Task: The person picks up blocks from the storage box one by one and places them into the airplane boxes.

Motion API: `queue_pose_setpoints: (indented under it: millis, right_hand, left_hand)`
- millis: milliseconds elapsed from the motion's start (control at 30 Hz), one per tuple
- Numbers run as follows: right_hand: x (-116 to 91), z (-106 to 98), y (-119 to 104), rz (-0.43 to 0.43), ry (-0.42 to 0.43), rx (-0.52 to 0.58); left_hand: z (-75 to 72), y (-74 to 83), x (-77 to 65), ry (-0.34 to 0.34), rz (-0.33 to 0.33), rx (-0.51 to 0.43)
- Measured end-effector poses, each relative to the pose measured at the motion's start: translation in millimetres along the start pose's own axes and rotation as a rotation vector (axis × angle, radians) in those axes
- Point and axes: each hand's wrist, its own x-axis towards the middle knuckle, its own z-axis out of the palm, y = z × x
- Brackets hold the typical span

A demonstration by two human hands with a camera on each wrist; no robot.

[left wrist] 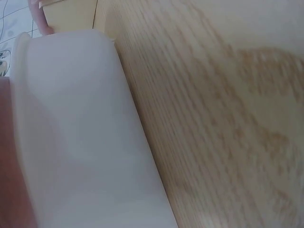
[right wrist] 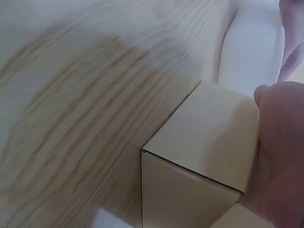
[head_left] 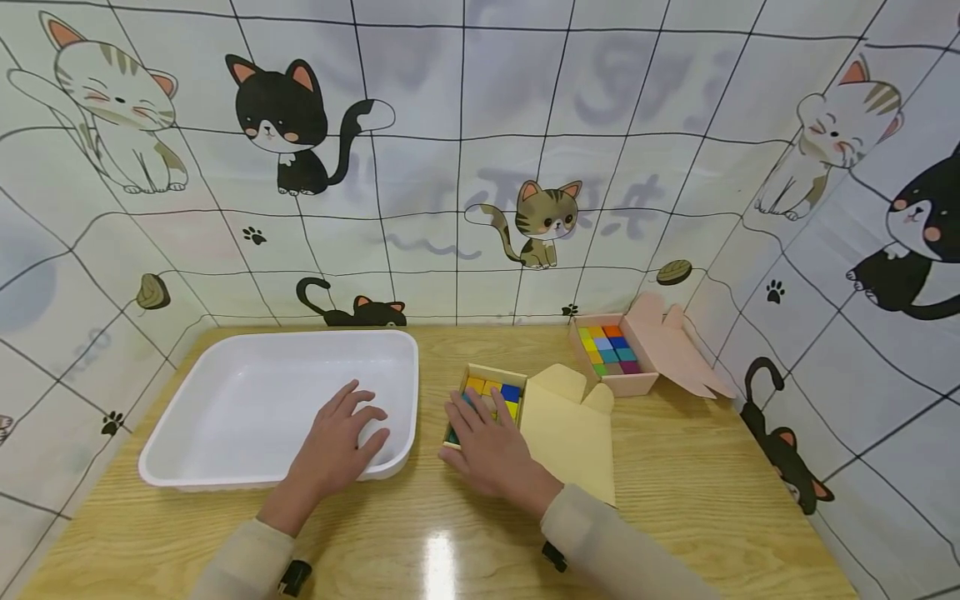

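Observation:
My left hand (head_left: 333, 446) is over the right front part of a white plastic tray (head_left: 240, 408), its fingers spread and loosely bent with nothing between them. To the right, my right hand (head_left: 491, 454) lies over a small pale yellow cardboard box (head_left: 525, 385), fingers extended across the coloured cubes (head_left: 511, 392) packed inside. Yellow and blue cubes show past the fingers; the hand hides the others. In the right wrist view the thumb side is against the outer wall of the box (right wrist: 204, 133). Only the tray's outside wall (left wrist: 90, 128) and a strip of hand appear in the left wrist view.
The yellow box's lid flap (head_left: 573, 433) lies opened out to its right. Behind it stands an open pink box (head_left: 630, 385) filled with cubes of several colours, its lid (head_left: 678, 350) folded rightward. A cat-patterned cloth (head_left: 420, 167) encloses the wooden table (head_left: 720, 492).

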Motion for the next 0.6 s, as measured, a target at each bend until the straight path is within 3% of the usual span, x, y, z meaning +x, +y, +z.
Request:
queue_pose_setpoints:
  millis: [333,600]
  right_hand:
    - [-20.0,3.6,27.5,-0.016,0.028,0.019]
    - [-37.8,-1.1,40.9,0.014,0.108,0.013]
  left_hand:
    - [0.3,-1.3,0.1,-0.001,0.007,-0.003]
    - [-2.2,2.6,1.0,-0.019,-0.009,-0.007]
